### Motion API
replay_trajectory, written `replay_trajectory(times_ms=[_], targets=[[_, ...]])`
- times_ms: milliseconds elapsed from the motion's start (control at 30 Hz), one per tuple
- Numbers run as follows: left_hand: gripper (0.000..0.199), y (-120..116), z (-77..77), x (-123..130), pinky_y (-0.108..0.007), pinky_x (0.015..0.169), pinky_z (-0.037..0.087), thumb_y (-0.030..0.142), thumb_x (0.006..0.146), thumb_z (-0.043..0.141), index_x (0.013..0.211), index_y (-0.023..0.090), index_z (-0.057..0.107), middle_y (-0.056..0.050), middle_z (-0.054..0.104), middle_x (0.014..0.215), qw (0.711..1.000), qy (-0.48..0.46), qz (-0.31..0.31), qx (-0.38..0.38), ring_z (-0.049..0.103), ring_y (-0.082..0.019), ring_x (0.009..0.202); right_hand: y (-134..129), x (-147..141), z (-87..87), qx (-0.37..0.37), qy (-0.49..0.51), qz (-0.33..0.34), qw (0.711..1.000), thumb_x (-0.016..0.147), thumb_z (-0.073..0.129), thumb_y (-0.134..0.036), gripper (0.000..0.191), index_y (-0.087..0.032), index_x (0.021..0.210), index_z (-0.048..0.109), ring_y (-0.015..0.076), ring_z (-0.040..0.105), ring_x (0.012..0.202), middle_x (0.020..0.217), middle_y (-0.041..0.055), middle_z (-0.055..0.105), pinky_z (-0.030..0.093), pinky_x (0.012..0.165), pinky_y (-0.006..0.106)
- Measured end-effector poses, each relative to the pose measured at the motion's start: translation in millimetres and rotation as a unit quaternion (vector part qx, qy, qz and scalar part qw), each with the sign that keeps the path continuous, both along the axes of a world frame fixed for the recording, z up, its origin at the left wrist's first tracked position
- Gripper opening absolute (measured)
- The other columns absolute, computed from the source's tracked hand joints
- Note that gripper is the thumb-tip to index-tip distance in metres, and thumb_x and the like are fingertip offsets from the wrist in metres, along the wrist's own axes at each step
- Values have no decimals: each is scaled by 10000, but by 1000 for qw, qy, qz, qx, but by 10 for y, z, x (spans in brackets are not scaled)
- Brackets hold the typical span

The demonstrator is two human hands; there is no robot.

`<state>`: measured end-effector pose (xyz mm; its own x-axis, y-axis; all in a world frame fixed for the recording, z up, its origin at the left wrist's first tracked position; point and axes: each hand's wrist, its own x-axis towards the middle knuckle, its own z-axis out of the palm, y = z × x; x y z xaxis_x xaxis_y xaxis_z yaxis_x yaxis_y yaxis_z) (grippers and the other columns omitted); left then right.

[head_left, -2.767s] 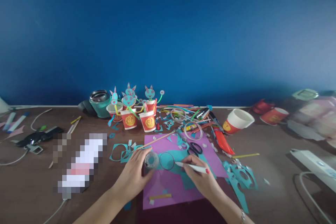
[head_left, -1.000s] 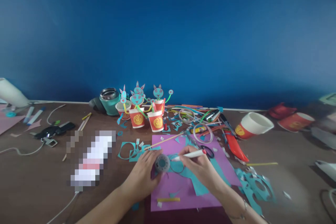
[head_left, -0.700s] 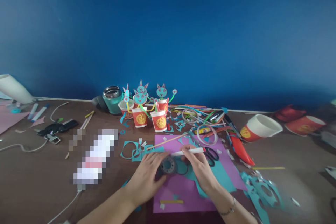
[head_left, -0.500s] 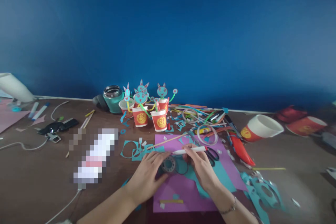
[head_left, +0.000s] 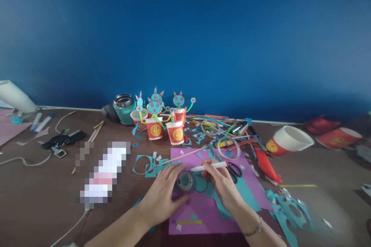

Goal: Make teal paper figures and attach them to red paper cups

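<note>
My right hand (head_left: 220, 181) pinches a white marker (head_left: 211, 167) with a red end, its tip pointing left over the teal paper (head_left: 236, 195). Beside a round grey tape roll (head_left: 185, 181) is my left hand (head_left: 165, 193), thumb and fingers spread around its left side; I cannot tell whether they touch it. Right of the roll, a dark circular outline shows on the teal sheet, which lies on purple paper (head_left: 199, 224). Black-handled scissors (head_left: 235, 171) lie just beyond my right hand, partly hidden by it.
Red paper cups (head_left: 176, 132) with teal animal faces stand at the back, next to a teal flask (head_left: 124, 110). Coloured straws and a clear tape ring (head_left: 228, 148) lie right of them. Teal cut-outs (head_left: 290, 212), a tilted cup (head_left: 288, 141) and a blurred-out white object (head_left: 106, 171) flank the sheets.
My left hand's fingers have loosened from the tape roll and spread slightly left, showing more of the roll. The right hand with the marker has barely moved.
</note>
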<state>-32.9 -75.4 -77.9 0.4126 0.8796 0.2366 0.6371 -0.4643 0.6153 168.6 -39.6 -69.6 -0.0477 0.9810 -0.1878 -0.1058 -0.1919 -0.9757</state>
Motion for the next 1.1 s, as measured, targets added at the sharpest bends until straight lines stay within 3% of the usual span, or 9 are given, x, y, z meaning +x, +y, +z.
replay_trajectory(times_ms=[100,267,433,600,833,1100], targets=[[697,1,-48,12,-482,1020,369,382,762,639,1348,230,292,-123,419,1352,999,-10,33,-12,374,-297,1263,-18,-22,34,16,-16,9,1000,763,606,-385,205,-189,728,560,133,470,600,591,-32,507,360,584,246],[473,30,-24,53,-437,1028,372,314,749,658,1172,227,465,-106,435,1295,998,-34,47,-22,399,-274,1238,-98,-74,122,110,-143,69,981,813,532,-350,206,-172,710,557,137,469,596,625,-6,525,358,547,248],[426,59,17,73,-421,1013,379,199,688,686,1080,219,522,-101,470,1234,998,-55,39,-20,419,-272,1203,-166,-112,187,242,-298,140,913,842,471,-228,135,-186,745,555,145,497,605,655,3,557,380,564,255],[364,65,9,67,-442,996,377,211,745,631,1090,214,514,-119,459,1225,997,-70,21,-14,417,-269,1191,-184,-138,184,359,-379,196,830,809,464,-107,104,-197,794,513,170,533,696,724,20,585,403,668,300],[417,67,-7,49,-427,1006,360,170,734,621,1127,205,485,-126,440,1226,997,-78,2,-11,401,-265,1201,-195,-142,179,406,-420,229,779,808,481,-103,104,-194,850,507,182,515,730,767,29,583,376,672,311],[377,80,-7,44,-410,990,365,244,734,639,1085,215,505,-115,460,1205,996,-85,2,-18,420,-263,1174,-218,-147,184,446,-512,263,685,770,511,-98,88,-186,780,515,176,464,710,794,28,578,305,630,310]])
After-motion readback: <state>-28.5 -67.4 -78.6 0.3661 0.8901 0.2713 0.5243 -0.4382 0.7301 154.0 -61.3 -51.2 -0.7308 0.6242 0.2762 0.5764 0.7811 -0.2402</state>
